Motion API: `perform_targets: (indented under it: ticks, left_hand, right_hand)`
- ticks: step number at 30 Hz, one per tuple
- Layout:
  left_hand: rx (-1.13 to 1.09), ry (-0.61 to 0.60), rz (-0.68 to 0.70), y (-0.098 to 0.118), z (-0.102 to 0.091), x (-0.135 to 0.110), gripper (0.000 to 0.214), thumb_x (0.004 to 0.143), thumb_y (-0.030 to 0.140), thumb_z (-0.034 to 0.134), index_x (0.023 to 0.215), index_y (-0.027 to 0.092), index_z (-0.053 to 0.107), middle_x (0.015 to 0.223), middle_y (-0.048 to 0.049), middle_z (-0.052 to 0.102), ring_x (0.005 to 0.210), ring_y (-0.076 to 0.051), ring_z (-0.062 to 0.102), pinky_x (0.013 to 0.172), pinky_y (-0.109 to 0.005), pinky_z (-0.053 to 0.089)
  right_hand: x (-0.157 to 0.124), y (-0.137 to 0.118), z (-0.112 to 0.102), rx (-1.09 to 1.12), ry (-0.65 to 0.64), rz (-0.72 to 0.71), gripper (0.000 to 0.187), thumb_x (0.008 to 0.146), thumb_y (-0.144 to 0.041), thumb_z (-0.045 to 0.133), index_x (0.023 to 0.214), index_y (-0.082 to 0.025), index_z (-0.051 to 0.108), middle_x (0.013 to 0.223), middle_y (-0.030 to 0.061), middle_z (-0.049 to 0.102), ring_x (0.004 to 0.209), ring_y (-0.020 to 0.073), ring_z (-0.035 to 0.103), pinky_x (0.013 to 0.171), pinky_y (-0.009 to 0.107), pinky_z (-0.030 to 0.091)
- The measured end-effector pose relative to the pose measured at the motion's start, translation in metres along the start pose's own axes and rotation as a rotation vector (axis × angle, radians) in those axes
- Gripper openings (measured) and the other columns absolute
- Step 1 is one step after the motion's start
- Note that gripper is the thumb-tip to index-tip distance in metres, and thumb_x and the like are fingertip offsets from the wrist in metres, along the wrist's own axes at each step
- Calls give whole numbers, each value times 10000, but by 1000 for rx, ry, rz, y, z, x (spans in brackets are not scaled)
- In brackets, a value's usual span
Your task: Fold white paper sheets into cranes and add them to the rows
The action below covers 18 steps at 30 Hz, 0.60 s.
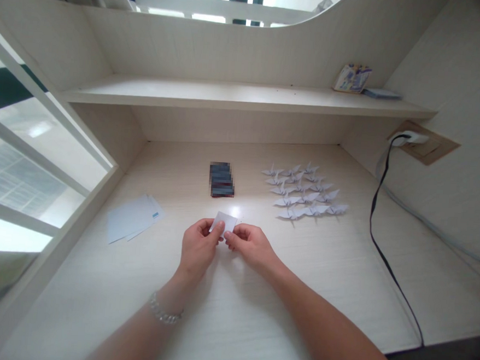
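A small square of white paper is held up just above the desk, at the middle of the view. My left hand pinches its left and lower side, thumb on the face of the sheet. My right hand is closed at the lower right corner, thumb and fingers together on the paper. The fingers behind the sheet are partly hidden. To the right of my hands, several folded white paper cranes stand in rows. Some flat white paper sheets lie overlapping at the left.
A dark, pixelated rectangular object lies beyond my hands. A black cable runs from a wall socket across the desk's right side. Above the desk's back is a shelf with a small box. White rails border the left.
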State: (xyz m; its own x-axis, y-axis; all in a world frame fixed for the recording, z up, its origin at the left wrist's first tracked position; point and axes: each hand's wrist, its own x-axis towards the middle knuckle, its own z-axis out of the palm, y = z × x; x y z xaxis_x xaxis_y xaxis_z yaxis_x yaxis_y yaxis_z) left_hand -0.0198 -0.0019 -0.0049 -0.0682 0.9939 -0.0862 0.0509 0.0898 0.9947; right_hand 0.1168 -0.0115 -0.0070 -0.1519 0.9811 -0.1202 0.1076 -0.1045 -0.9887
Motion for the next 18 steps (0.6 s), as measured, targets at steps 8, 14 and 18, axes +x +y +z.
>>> perform_targets:
  ticks: [8, 14, 18]
  left_hand:
    - [0, 42, 4, 2, 1, -2, 332, 688, 438, 648, 804, 127, 644, 642, -21, 625, 558, -111, 548, 511, -200, 408]
    - [-4, 62, 0, 1, 1, -1, 341, 679, 442, 654, 804, 125, 644, 632, -21, 623, 555, -113, 550, 514, -206, 405]
    - [-49, 66, -41, -1, -1, 3, 345, 671, 433, 665, 818, 121, 643, 637, -21, 613, 558, -107, 540, 517, -208, 399]
  right_hand:
    - [-2, -1, 5, 0, 0, 38, 298, 808, -412, 509, 676, -157, 587, 596, 8, 596, 519, 102, 527, 516, 218, 412]
    - [-1, 5, 5, -63, -4, 5, 364, 828, -462, 471, 657, -159, 579, 591, 11, 589, 514, 101, 514, 504, 217, 397]
    - [-1, 2, 3, 53, -42, 42, 372, 819, -474, 481, 646, -154, 560, 584, 12, 572, 512, 100, 513, 516, 221, 413]
